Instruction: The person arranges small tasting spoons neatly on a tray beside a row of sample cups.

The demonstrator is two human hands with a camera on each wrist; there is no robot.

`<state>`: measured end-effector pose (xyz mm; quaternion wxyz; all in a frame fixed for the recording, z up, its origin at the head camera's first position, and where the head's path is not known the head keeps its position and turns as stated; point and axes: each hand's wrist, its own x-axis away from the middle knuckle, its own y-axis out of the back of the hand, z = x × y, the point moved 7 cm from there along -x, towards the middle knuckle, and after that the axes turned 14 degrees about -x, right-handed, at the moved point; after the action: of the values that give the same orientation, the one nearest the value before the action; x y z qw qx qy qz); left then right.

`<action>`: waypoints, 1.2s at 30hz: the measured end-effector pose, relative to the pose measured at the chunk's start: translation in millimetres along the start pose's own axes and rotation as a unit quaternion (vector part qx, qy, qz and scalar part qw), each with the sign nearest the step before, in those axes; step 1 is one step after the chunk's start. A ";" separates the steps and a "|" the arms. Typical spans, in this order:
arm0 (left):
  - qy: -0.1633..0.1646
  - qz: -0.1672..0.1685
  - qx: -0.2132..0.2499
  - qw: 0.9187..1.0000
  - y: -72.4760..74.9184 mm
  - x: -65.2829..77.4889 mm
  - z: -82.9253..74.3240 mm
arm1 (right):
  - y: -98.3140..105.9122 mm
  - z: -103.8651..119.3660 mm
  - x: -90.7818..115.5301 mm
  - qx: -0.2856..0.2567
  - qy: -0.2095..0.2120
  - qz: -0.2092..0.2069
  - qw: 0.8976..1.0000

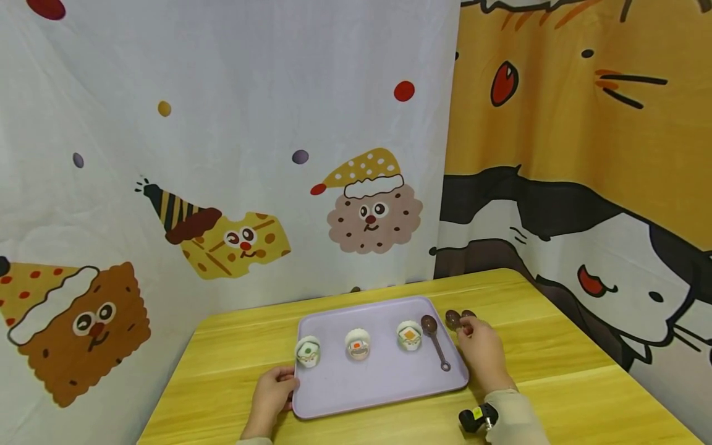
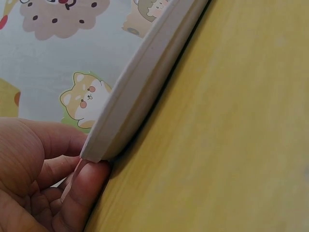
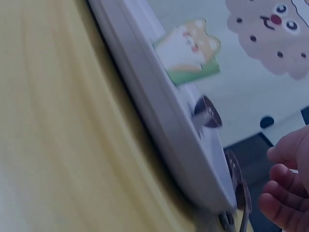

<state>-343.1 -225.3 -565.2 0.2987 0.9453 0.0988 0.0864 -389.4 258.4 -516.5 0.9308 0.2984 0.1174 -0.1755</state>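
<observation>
My left hand pinches the near left edge of a lilac tray, fingers and thumb on either side of the rim in the left wrist view. Three small pale cups stand in a row on the tray: one with a green dot, one with an orange-red mark, one with an orange diamond. A brown spoon lies at the tray's right side. My right hand hovers beside two more brown spoons off the tray; its loosely curled fingers sit just apart from them in the right wrist view.
Everything stands on a yellow wood-grain table. A white curtain with cartoon food hangs behind it, and an orange cartoon curtain on the right. A black device is strapped at my right wrist.
</observation>
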 end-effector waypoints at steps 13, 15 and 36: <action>0.010 0.001 0.019 1.000 -0.4 0.1 -0.7 | 23.6 -27.8 -1.3 0.026 -0.018 -0.027 0.999; 0.011 0.001 0.019 1.000 -0.4 0.3 -0.6 | 22.2 -31.3 -1.7 0.031 -0.023 -0.014 0.999; 0.012 0.001 0.020 1.000 -0.8 -1.3 2.5 | 15.5 -41.5 -2.1 0.049 -0.043 0.013 0.998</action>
<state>-343.9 -226.3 -567.9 0.2781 0.9501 0.1034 0.0965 -389.9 295.5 -540.8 0.9214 0.3376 0.0648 -0.1812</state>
